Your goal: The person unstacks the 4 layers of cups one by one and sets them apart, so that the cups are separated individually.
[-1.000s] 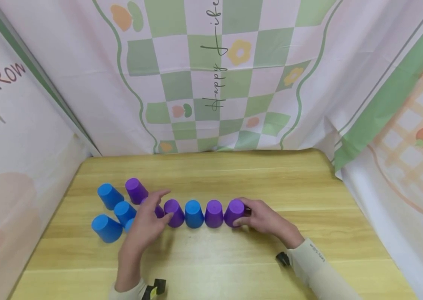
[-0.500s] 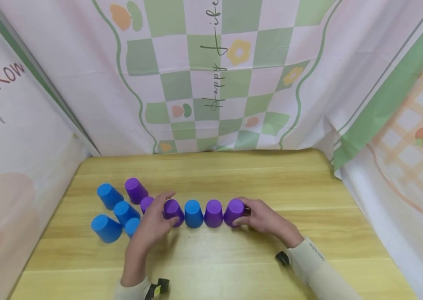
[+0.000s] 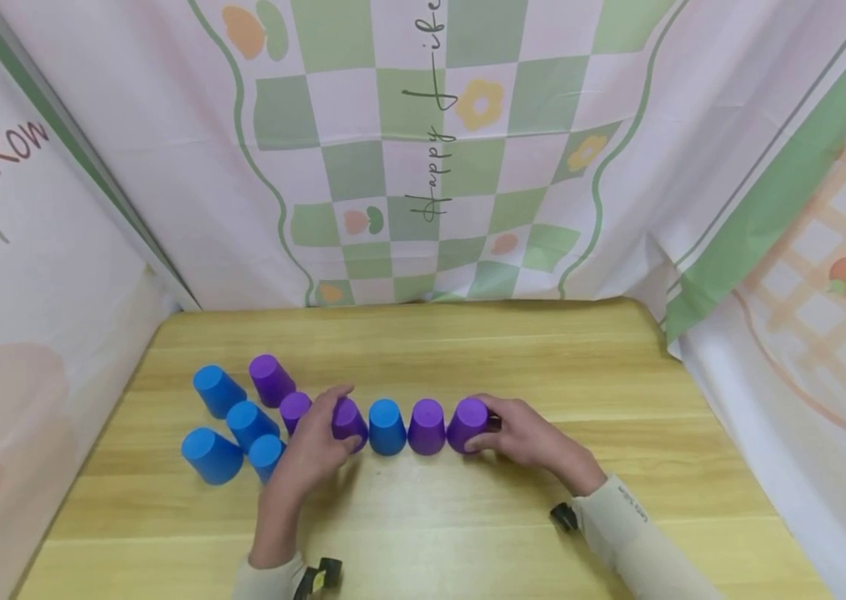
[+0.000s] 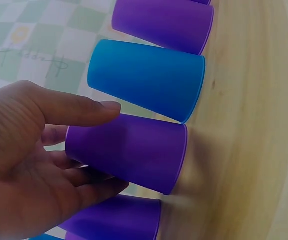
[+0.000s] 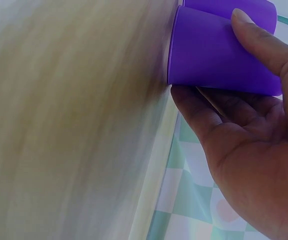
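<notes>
Upside-down cups stand in a row across the wooden table. At the row's left end, my left hand holds a purple cup; in the left wrist view its thumb lies along one side of that cup and the fingers along the other. To the right come a blue cup and another purple cup. My right hand grips the purple cup at the right end, with thumb and fingers on opposite sides of it. The right hand's palm faces the cup.
Left of my left hand, several more upturned cups stand in a loose group, among them a blue cup and a purple cup. One purple cup is partly behind the hand. Printed curtains surround the wooden table.
My left hand has moved right and closed in around the purple cup at the row's left end, uncovering more of the cups behind it. My right hand has stayed in place.
</notes>
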Motion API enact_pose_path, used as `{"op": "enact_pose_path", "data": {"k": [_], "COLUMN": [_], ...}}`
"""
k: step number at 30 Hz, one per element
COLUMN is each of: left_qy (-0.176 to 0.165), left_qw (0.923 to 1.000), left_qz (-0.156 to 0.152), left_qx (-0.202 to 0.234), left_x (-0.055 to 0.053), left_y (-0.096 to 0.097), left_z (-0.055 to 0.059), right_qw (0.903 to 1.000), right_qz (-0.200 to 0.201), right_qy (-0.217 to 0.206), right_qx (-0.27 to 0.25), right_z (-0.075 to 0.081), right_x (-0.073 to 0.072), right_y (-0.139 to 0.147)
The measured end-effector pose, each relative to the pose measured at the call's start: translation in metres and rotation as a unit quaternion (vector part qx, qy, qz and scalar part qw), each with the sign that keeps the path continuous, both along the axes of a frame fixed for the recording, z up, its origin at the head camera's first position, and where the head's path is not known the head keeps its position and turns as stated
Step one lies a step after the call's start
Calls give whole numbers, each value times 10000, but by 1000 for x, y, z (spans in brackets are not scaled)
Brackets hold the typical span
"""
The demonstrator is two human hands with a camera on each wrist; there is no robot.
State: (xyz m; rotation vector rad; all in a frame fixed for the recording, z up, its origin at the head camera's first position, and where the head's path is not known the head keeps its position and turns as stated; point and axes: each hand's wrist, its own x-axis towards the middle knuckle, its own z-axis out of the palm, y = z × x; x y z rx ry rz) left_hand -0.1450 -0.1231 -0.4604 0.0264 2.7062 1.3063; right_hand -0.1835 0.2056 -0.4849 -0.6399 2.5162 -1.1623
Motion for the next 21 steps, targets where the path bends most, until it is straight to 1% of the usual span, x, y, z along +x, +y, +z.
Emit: {"op": "enact_pose_path", "data": {"k": [4,9,14,21], "left_qy": [-35,-25,-112,-119], "left_qw": [10000,10000,9999,9999], "left_qz": [19,2,28,71], "left_qx": [0,55,2,-61], "left_x": [-1,-1,-1,0], "left_y": [0,-1,-2,-1], "left_z": [-2,-2,-4,-6], "right_qw": [10000,10000,10000,9999], "right_qz": [33,48,73,95], "right_qy": [-6,-17,24,73], "right_qx": [-8,-30,-60,-65], "right_z": [0,-1,0,0], "right_x": [0,0,0,-1], "right_y": [0,0,0,1]}}
